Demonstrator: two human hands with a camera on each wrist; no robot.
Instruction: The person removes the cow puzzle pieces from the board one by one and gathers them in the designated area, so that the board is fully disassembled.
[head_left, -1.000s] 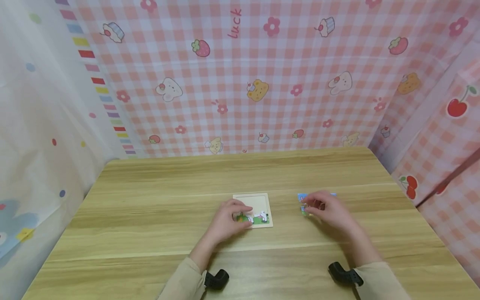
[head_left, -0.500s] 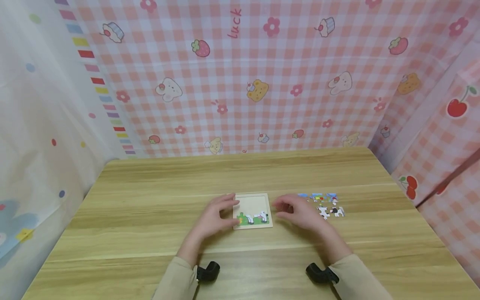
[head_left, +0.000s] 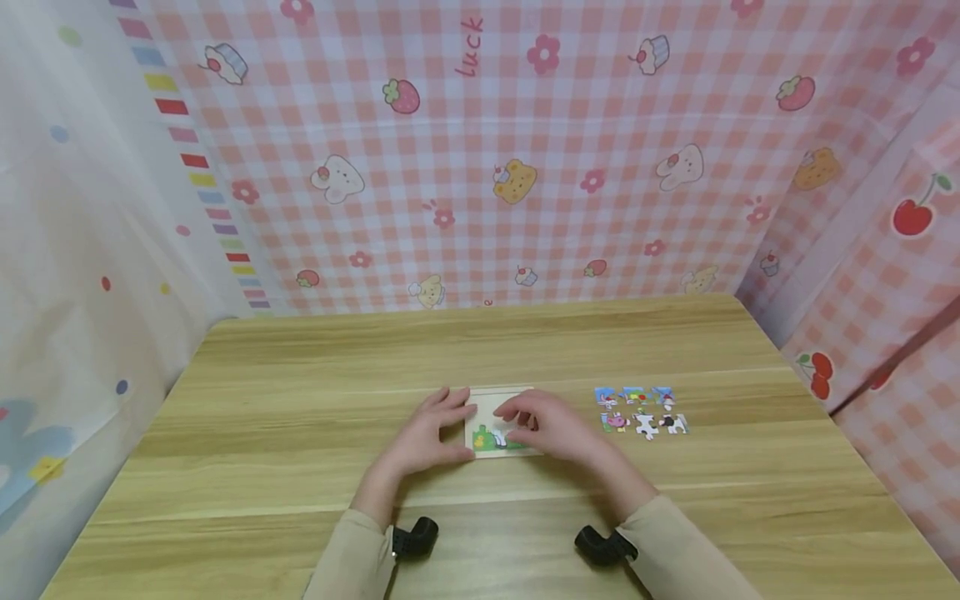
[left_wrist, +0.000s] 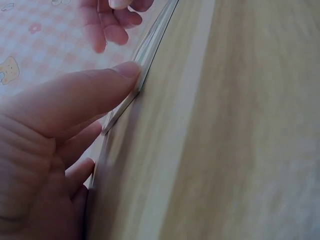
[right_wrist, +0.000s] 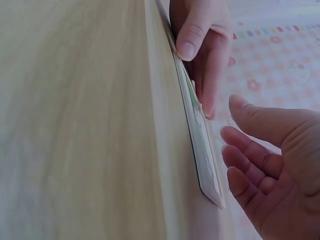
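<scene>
One printed strip in, six jigsaw pieces out, as we count it. The jigsaw tray [head_left: 487, 408] lies flat on the table between the hands, printed strip [head_left: 482, 439] along its near side: green ground, a yellow patch, white animal legs. We can't count its pieces, since the right hand covers the right end. What we can see of the area above it is bare backing.

Left over: two loose rows of three, just right of the tray. Far row is blue-topped: left piece [head_left: 604, 397], middle piece [head_left: 635, 395] with red and yellow, right piece [head_left: 663, 397]. Near row: pink piece [head_left: 617, 422], white piece [head_left: 645, 425], black-and-white piece [head_left: 674, 424]. We'd call it about a third done, judging by those rows.

Right hand [head_left: 553, 427]: over the tray's right part, thumb well apart from the fingers, those loosely bent; we see nothing held. Fingertip contact with the tray: can't tell.

Left hand [head_left: 422, 437]: at the tray's left side, thumb and fingers spread wide, thumb touching the near edge by the corner. Looks like steadying to us.

Further out: wood-grain table [head_left: 247, 467], black wrist cameras [head_left: 417, 538], pink checked cloth [head_left: 555, 117] behind.
</scene>
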